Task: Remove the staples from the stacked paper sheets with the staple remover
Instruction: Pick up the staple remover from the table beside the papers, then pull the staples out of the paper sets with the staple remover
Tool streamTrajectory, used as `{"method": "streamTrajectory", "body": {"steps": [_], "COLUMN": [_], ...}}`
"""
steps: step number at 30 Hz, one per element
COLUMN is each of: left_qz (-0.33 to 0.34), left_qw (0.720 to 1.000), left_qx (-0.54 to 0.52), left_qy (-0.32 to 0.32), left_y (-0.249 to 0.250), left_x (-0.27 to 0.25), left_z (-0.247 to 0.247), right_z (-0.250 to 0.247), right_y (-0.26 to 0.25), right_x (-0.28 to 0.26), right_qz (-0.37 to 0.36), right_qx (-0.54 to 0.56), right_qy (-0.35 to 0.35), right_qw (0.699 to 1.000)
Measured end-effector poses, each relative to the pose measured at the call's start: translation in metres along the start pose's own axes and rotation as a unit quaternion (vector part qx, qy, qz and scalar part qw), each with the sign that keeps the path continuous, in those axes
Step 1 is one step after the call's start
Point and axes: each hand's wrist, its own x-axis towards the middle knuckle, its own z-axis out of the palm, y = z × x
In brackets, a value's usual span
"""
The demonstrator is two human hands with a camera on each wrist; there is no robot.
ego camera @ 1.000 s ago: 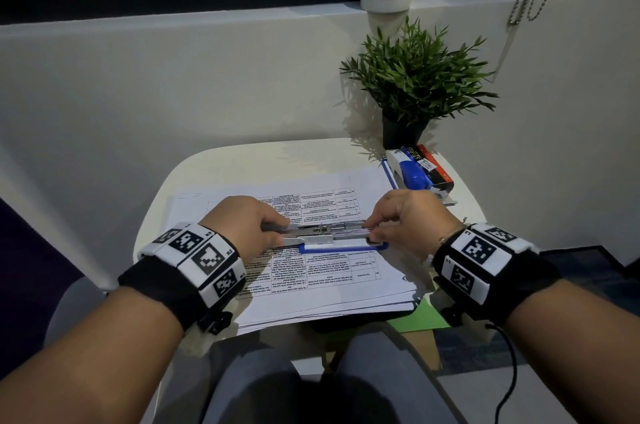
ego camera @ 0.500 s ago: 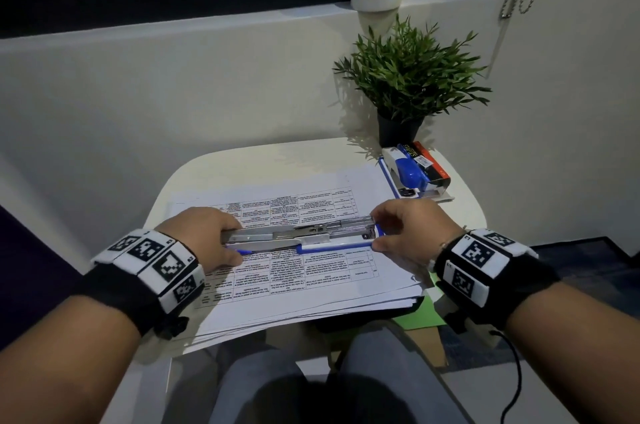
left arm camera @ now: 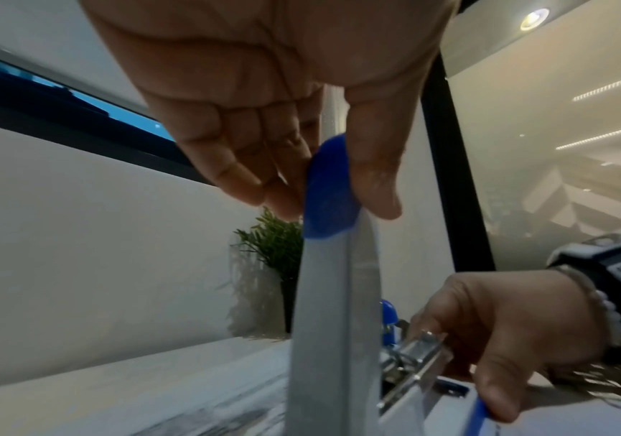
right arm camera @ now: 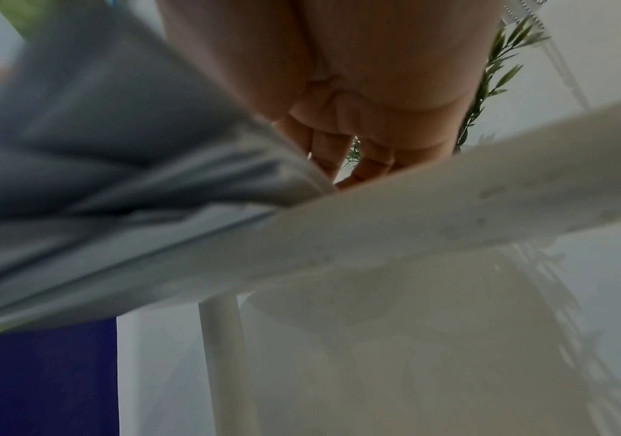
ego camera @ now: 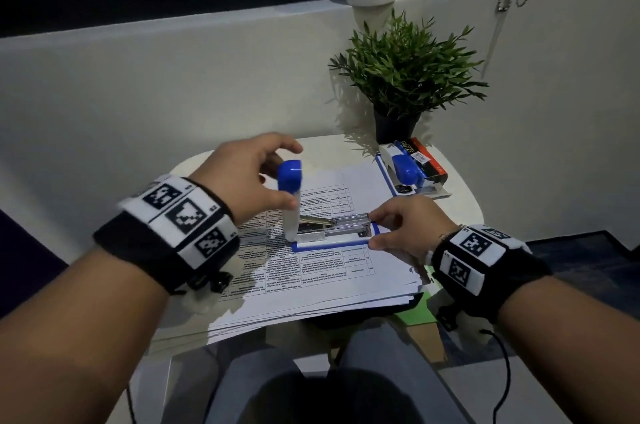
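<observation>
A small white table (ego camera: pixel 464 205) stands against a pale wall under a dark window, with a plant (ego camera: pixel 405 77) and a spare stapler (ego camera: pixel 405 170) at its far right.

From the head, the sheets (ego camera: pixel 311 281) lie stacked on the table. The remover (ego camera: pixel 332 233) (it looks like a blue-and-white stapler) rests on the top sheet with its lid (ego camera: pixel 290 202) swung upright. The left hand (ego camera: pixel 242 177) pinches the lid's blue tip. The right hand (ego camera: pixel 405 226) grips the base's right end between thumb and fingers.

The left wrist confirms both grips: thumb and fingers close on the blue cap (left arm camera: pixel 327 191), and the metal magazine (left arm camera: pixel 413 360) is exposed.

The right wrist is blurred. The grey mass is probably the sheets' edge, and the grip cannot be read there.

No pulled staple shows, nor any staple in the sheets. Removal seems not yet begun, and the tool is only being readied.
</observation>
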Motion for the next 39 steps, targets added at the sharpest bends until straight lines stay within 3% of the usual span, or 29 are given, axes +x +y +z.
{"method": "streamTrajectory", "body": {"steps": [9,14,19,21,26,30,35,37,39], "left_qz": [0.049,0.045,0.009,-0.008,0.027,0.056,0.137,0.159,0.172], "left_qw": [0.983,0.98,0.932,0.926,0.913,0.91,0.915,0.914,0.935], "left_qx": [0.136,0.152,0.316,0.323,0.355,0.358,0.339,0.339,0.283], "left_qy": [-0.117,-0.122,-0.179,-0.196,-0.199,-0.201,-0.171,-0.154,-0.129], "left_y": [0.033,0.033,0.021,0.015,0.014,0.009,0.011,0.008,-0.004], "left_x": [0.025,0.025,0.02,0.019,0.013,0.003,-0.013,-0.017,-0.02], "left_z": [0.063,0.069,0.061,0.062,0.059,0.051,0.044,0.038,0.03], "right_z": [0.001,0.004,0.004,0.004,-0.017,-0.04,-0.013,-0.003,0.002], "right_y": [0.002,0.005,0.008,0.007,-0.006,-0.032,-0.062,-0.07,-0.078], "right_x": [-0.003,-0.002,-0.001,-0.003,-0.007,-0.012,-0.02,-0.018,-0.016], "right_qz": [-0.003,-0.001,0.0,-0.006,0.002,-0.031,-0.027,-0.019,-0.015], "right_qx": [-0.007,0.0,0.002,-0.012,-0.084,-0.02,-0.114,-0.114,-0.083], "right_qy": [0.016,0.022,0.02,0.019,-0.027,-0.003,-0.155,-0.17,-0.168], "right_qw": [1.0,1.0,1.0,1.0,0.996,0.999,0.981,0.979,0.982]}}
